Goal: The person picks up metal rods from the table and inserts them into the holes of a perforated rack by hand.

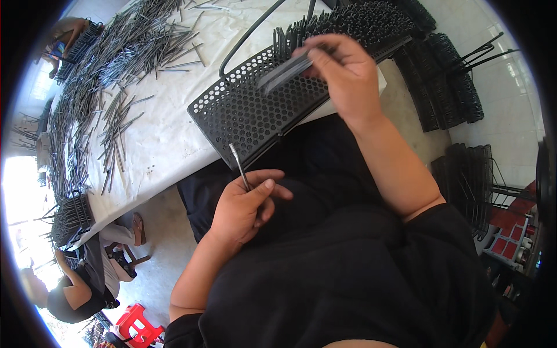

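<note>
My left hand [242, 206] is closed around a thin silver metal rod [238, 159], whose slightly bent tip points up towards a black perforated tray. Above that tray [238, 110] my right hand [350, 75] pinches a few dark, slender strips [284, 72], blurred by motion; I cannot make out their exact kind. Honeycomb holes cover the tray, which sits tilted at the table's near edge. Packed upright in its far right part are many dark rods [360, 26]. A curved black handle [246, 37] rises from its far side.
Loose metal rods [130, 58] lie heaped along the left of the white-covered table [168, 110]. Filled black racks [438, 81] stand at right, with more [464, 180] below. At lower left are a seated person [78, 284] and a red stool [139, 325]. Another person's arm [72, 32] shows at far left.
</note>
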`<state>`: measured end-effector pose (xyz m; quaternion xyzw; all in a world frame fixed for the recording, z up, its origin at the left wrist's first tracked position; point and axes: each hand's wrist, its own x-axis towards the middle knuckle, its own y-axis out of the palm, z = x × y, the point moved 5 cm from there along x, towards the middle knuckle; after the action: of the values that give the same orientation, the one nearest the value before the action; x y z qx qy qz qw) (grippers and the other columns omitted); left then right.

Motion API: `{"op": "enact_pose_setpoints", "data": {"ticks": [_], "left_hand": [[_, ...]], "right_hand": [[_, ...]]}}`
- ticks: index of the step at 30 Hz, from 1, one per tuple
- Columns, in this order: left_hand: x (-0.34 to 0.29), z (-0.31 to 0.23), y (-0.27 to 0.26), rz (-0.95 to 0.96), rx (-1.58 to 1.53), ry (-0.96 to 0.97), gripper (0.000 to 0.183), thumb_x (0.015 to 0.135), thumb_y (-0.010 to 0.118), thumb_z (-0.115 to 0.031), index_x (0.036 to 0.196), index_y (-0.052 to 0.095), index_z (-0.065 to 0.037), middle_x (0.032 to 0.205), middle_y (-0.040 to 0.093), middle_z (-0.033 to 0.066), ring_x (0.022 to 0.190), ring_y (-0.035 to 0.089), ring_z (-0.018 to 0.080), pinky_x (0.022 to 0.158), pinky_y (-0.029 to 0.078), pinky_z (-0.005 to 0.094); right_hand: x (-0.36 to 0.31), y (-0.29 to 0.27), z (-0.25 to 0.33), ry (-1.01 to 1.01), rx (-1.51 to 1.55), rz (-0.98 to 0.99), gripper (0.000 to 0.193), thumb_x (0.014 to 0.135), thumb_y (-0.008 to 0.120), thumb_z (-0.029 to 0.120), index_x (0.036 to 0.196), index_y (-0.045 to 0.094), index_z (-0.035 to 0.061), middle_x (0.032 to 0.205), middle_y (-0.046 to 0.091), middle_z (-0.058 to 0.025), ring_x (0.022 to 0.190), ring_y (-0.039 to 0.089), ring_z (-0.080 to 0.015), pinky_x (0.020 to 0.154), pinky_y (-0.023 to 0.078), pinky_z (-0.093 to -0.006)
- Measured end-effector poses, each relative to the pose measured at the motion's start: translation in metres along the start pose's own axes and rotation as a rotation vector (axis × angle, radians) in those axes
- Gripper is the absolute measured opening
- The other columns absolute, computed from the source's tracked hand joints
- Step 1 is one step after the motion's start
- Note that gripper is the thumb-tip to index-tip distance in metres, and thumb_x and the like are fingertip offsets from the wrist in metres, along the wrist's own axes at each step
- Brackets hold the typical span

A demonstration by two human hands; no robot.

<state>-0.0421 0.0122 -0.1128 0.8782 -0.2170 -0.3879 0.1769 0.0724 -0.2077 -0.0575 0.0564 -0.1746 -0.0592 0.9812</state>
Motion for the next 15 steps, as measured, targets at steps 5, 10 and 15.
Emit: {"op": "enact_pose_setpoints", "data": {"ticks": [5, 10, 15], "left_hand": [[-0.001, 0.007, -0.006, -0.064, -0.106, 0.019, 0.023, 0.096, 0.057, -0.011, 0.115, 0.056, 0.003, 0.090, 0.065, 0.0141, 0.051, 0.045, 0.0074, 0.040, 0.031, 0.0170], [0.000, 0.005, -0.010, -0.078, -0.111, 0.025, 0.020, 0.094, 0.058, -0.005, 0.112, 0.056, 0.002, 0.089, 0.065, 0.0138, 0.052, 0.046, 0.0074, 0.040, 0.032, 0.0167], [0.003, 0.005, -0.009, -0.058, -0.085, 0.028, 0.017, 0.093, 0.058, -0.002, 0.110, 0.056, 0.001, 0.088, 0.065, 0.0132, 0.052, 0.047, 0.0073, 0.041, 0.032, 0.0167]], "right_hand": [[0.010, -0.010, 0.000, -0.477, -0.501, -0.143, 0.016, 0.093, 0.059, -0.003, 0.108, 0.063, -0.0019, 0.100, 0.071, -0.0089, 0.090, 0.066, -0.0099, 0.080, 0.051, -0.0210], [0.010, -0.013, -0.006, -0.449, -0.537, -0.166, 0.016, 0.092, 0.060, -0.004, 0.107, 0.064, -0.0018, 0.100, 0.071, -0.0086, 0.089, 0.066, -0.0098, 0.080, 0.051, -0.0210], [0.014, -0.012, -0.008, -0.411, -0.548, -0.155, 0.015, 0.092, 0.060, -0.003, 0.107, 0.064, -0.0020, 0.100, 0.071, -0.0088, 0.085, 0.065, -0.0085, 0.078, 0.053, -0.0209]]}}
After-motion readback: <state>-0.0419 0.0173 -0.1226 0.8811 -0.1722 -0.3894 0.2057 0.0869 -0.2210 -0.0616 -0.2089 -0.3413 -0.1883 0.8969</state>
